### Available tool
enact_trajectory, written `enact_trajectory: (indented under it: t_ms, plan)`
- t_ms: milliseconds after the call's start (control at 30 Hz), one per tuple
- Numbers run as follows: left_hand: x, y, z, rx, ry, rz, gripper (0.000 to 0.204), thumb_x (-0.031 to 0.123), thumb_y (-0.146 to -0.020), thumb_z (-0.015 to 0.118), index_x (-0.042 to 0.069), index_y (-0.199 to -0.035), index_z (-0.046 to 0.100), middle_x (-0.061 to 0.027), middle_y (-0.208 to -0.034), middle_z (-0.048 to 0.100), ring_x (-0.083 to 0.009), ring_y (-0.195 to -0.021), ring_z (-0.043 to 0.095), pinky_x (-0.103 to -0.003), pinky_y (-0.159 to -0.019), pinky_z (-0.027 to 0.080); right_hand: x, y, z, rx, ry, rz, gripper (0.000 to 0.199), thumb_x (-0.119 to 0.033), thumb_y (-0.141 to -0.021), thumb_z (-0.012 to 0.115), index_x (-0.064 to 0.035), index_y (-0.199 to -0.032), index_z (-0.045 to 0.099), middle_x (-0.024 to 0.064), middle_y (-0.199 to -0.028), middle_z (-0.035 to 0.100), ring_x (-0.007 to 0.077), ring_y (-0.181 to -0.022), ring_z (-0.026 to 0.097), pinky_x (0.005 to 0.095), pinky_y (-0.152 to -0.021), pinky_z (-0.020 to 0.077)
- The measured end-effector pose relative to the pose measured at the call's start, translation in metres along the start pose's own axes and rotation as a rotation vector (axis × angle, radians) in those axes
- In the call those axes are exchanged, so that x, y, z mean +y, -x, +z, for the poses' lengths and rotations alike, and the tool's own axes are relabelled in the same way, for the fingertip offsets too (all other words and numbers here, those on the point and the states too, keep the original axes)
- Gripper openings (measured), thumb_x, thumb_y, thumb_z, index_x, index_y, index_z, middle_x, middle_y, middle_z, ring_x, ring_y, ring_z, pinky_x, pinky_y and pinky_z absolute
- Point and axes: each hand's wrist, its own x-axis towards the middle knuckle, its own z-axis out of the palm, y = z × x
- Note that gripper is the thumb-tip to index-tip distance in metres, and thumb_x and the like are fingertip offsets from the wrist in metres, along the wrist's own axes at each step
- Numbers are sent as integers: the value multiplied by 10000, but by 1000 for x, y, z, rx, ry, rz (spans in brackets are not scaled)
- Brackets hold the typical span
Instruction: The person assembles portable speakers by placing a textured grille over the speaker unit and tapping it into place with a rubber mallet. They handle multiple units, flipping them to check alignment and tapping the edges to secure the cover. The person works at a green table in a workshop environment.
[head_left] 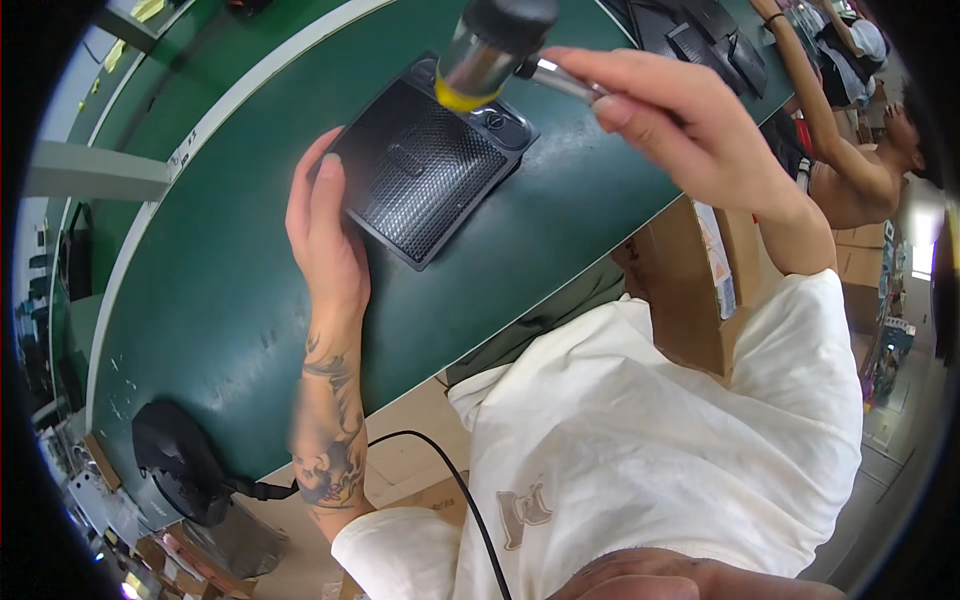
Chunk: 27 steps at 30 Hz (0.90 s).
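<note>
A green workbench (230,300) is seen from above through a fisheye lens. A black rectangular panel with a fine mesh face (425,165) lies flat on it, turned diagonally. The left hand (325,225) is laid against the panel's left edge, fingers pressed together and resting along the rim, the tattooed forearm running down toward the lower edge. The right hand (680,115) is closed around the metal handle of a mallet (490,45), whose silver barrel and yellow face are set on the panel's upper corner. A white T-shirt (640,440) fills the lower right. A black round device (180,460) with a cable sits at the bench's near left end. Cardboard boxes (700,290) are stacked under the bench, and another person's arm (830,130) is visible at the upper right.
</note>
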Motion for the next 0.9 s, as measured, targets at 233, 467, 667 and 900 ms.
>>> enact_trajectory:
  t_ms: [233,467,667,900]
  plan:
    - [2,2,4,1,-2,-21,409,212,-1065,540,-51,-1376,565,-134,-1308,643,-192,-1229,583,-321,-1107,407,8,8,8,-120,-33,-22,359,-45,-987,615,-45,-1345,641,181,-933,665,333,-797,622,395,-726,497]
    - [5,3,5,-1,-20,-14,418,211,-1064,530,-63,-1379,552,-149,-1306,642,-204,-1227,585,-329,-1106,412,-1,16,-2,-65,-77,30,358,-50,-975,627,-48,-1333,642,190,-920,660,392,-825,621,442,-737,497]
    - [6,4,5,-5,-22,-9,423,210,-1063,529,-70,-1379,544,-158,-1308,641,-210,-1217,593,-336,-1098,423,6,-4,9,-100,-47,-80,322,-90,-992,605,-40,-1307,652,213,-959,688,401,-862,649,439,-764,517]
    - [6,3,3,3,-93,-11,437,242,-1079,488,-42,-1408,532,-154,-1313,641,-228,-1196,631,-369,-1055,489,27,-38,26,-134,-122,35,350,-85,-1013,575,-26,-1353,634,193,-980,707,345,-823,633,368,-765,515]
